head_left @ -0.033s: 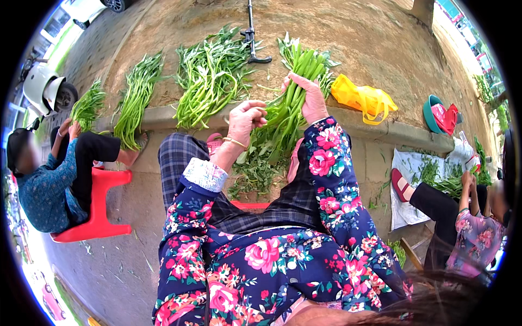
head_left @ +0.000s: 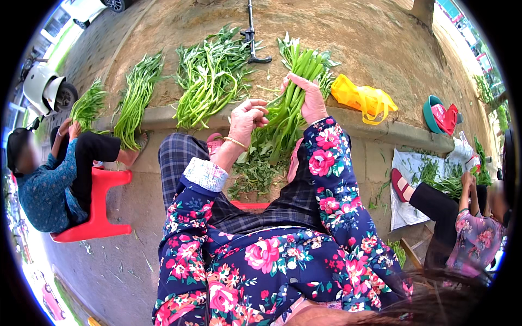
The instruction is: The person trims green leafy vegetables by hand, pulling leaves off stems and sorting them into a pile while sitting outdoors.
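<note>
My right hand (head_left: pixel 311 100) is wrapped round a thick bunch of water spinach (head_left: pixel 287 117), its pale cut stems pointing away from me and its leaves hanging down between my knees. Close by on the bunch's left side, my left hand (head_left: pixel 246 120) has its fingers curled into a pinch; whatever they hold is hidden. Loose leaves (head_left: pixel 255 173) lie heaped on the ground between my feet. Beyond the curb, a large pile of water spinach (head_left: pixel 212 76) is spread on the soil, and more leafy greens (head_left: pixel 312 57) lie behind my right hand.
A yellow bag (head_left: pixel 363 99) lies right of the bunch, and a black walking stick (head_left: pixel 250 35) ahead. Another bundle of greens (head_left: pixel 138 98) rests leftward. A person on a red stool (head_left: pixel 100 204) handles greens at left; another works at right beside a white sheet (head_left: pixel 405 206) and green basin (head_left: pixel 432 114).
</note>
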Tool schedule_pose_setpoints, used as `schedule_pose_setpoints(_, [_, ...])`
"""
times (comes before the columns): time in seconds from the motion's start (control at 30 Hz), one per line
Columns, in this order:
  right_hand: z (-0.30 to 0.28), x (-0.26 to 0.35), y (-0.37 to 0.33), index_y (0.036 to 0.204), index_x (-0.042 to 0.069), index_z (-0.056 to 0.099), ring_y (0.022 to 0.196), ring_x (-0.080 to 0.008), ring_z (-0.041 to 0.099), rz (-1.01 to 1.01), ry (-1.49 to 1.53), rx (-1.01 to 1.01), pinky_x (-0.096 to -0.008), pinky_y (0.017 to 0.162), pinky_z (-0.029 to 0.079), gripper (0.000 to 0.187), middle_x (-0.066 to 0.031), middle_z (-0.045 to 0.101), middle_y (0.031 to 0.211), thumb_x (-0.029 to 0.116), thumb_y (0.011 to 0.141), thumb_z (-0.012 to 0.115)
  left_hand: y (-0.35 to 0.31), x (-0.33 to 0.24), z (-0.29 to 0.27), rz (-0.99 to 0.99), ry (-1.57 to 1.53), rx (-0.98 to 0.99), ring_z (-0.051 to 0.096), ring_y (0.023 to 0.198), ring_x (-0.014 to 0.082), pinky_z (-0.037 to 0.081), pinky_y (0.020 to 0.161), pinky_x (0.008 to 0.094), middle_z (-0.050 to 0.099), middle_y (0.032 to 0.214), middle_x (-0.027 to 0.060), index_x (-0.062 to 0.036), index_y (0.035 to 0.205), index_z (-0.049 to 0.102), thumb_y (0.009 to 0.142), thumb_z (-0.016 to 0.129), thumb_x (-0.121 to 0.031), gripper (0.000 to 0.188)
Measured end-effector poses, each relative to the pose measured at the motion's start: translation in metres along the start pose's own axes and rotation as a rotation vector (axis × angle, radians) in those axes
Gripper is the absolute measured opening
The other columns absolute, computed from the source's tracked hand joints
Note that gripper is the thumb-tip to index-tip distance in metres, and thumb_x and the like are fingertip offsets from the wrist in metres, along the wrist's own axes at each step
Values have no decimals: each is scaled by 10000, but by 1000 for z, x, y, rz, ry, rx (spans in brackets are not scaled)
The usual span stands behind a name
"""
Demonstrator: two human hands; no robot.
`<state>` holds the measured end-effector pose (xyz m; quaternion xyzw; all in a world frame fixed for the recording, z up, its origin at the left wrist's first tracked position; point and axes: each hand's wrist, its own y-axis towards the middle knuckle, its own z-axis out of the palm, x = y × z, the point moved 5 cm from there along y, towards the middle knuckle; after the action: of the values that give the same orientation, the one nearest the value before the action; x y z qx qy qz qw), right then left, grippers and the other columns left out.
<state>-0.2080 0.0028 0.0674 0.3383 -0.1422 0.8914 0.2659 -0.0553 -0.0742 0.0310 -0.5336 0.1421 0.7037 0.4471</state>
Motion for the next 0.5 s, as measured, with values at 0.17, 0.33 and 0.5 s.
schedule_pose_setpoints(0.17, [-1,-2,0,889,-20,545,666,-199,585,12,-28,14,-296,618,499,122,-98,581,737,58,804,585,-4,-16,11,89,233,-24,545,580,63,437,535,181,596,753,16,-24,1011,584,797,548,-77,223])
schedule_pose_setpoints(0.33, [3,-2,-2,872,-11,555,638,-194,600,20,-91,-16,-290,589,498,106,-93,594,727,57,800,591,-7,-22,15,280,473,-10,503,569,26,411,530,161,573,696,-30,-23,968,611,800,569,-95,188])
schedule_pose_setpoints(0.5, [4,-1,-2,880,-9,553,627,-190,602,8,-118,-11,-289,580,498,111,-88,596,724,54,798,592,-11,-30,20,551,755,-87,522,566,66,425,538,201,596,692,6,-4,857,637,777,597,-78,117])
